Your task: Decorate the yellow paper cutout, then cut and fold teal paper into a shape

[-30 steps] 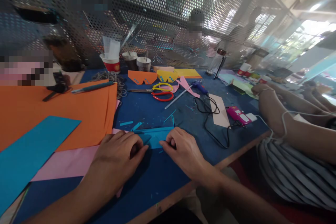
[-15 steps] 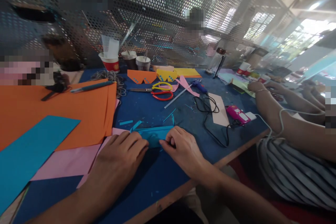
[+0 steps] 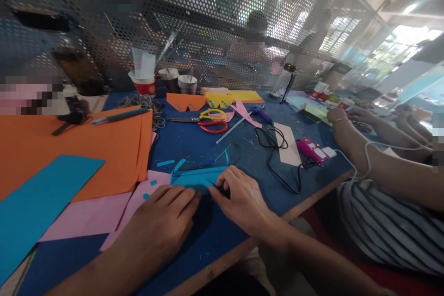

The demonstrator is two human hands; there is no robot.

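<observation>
A folded piece of blue paper [image 3: 197, 175] lies at the front of the table, narrow strips standing up from its far corners. My left hand [image 3: 173, 206] grips its near left edge, fingers together over the paper. My right hand [image 3: 236, 189] pinches the near right edge between thumb and curled fingers. The fingertips of both hands are close together, and the paper's near edge is partly hidden by them. Beyond the paper lie scissors [image 3: 213, 120] with one yellow and one red handle. Small blue scraps [image 3: 153, 183] rest on pink paper [image 3: 137, 203] left of the paper.
Orange sheets [image 3: 114, 148] and a blue sheet [image 3: 52, 203] cover the left side. A glue gun [image 3: 262, 114] with a black cord, a pink box [image 3: 312, 150] and paper cups [image 3: 143, 84] stand farther off. A co-worker's arm [image 3: 374, 155] reaches in from the right.
My left hand has drawn slightly nearer to me, uncovering more of the blue paper's left end and the small scraps on the pink paper. My right hand has barely moved.
</observation>
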